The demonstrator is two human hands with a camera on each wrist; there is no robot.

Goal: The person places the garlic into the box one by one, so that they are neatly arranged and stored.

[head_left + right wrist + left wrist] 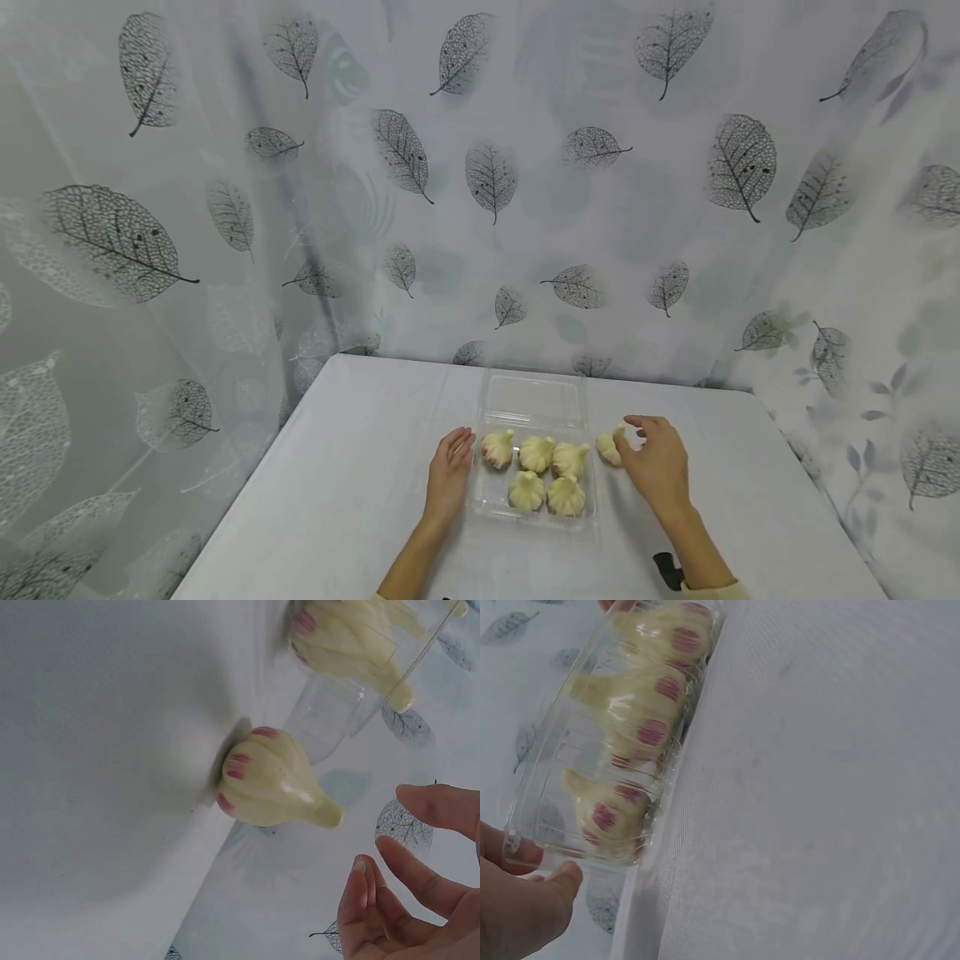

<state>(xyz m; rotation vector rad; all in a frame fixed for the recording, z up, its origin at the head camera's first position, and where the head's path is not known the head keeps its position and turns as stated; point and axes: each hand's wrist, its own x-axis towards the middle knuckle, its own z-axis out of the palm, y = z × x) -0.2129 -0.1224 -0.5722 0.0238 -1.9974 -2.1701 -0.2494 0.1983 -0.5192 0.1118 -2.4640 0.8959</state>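
Note:
A clear plastic clamshell box with its lid raised lies on the white table, holding several garlic bulbs, pale yellow with purple-pink patches. My left hand rests against the box's left side, fingers fairly straight; in the left wrist view, that hand is at the box's corner. One more garlic bulb sits on the table just right of the box. Above and beside it is my right hand, thumb and fingers apart. The right wrist view shows a gap between this hand and the bulb's stem.
The box's lid stands open toward the back of the white table. A black object lies near the right forearm. Leaf-print curtains hang behind the table and along its sides.

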